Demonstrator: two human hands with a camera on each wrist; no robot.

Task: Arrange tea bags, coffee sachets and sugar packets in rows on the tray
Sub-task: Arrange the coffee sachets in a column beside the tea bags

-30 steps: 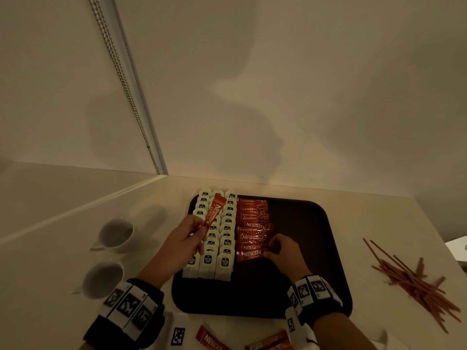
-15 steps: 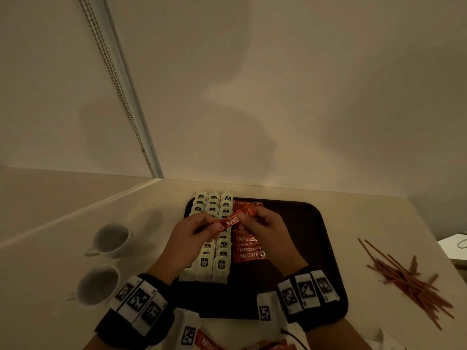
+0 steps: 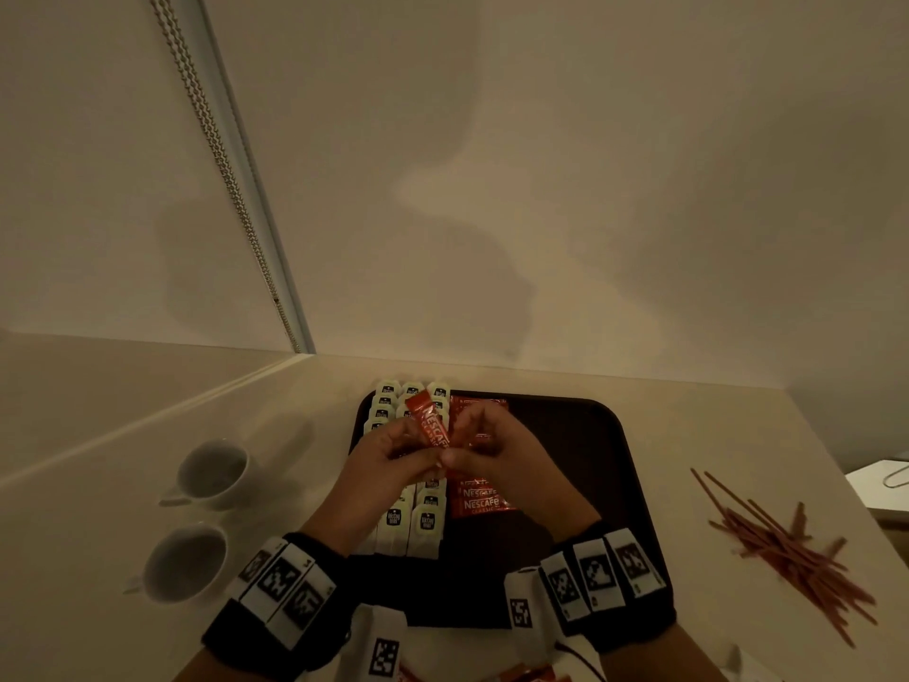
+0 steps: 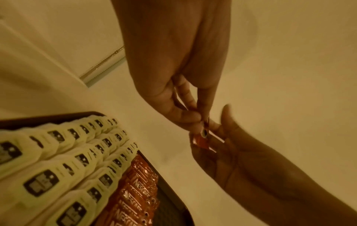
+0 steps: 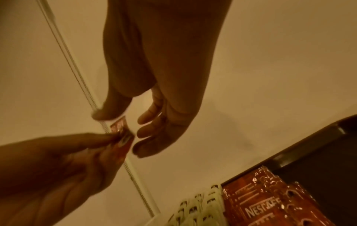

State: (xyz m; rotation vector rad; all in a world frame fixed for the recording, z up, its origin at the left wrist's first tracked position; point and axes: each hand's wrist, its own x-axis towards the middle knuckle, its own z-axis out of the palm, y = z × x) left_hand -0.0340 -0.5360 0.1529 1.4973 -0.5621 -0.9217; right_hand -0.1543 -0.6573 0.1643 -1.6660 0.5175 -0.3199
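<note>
Both hands meet above the dark tray [image 3: 590, 435]. My left hand [image 3: 418, 455] pinches a red Nescafe coffee sachet [image 3: 430, 425] near its lower end, so it stands tilted over the tea bags. In the left wrist view the left hand [image 4: 199, 122] pinches the coffee sachet [image 4: 201, 141]. My right hand [image 3: 462, 450] is against the sachet; its relaxed fingers [image 5: 148, 133] lie beside it with the thumb [image 4: 226, 110] lifted. White tea bags [image 3: 425, 521] fill three columns on the tray's left. A row of coffee sachets [image 3: 482, 499] lies beside them, partly hidden by my hands.
Two white cups [image 3: 211, 472] [image 3: 184, 561] stand left of the tray. A loose pile of thin reddish-brown sticks [image 3: 787, 548] lies on the counter at right. More loose sachets [image 3: 531, 675] show at the bottom edge. The wall rises just behind the tray.
My right hand left the sachet row and rose to meet my left hand. The sachet was held level between both hands half a second ago and now stands nearly upright.
</note>
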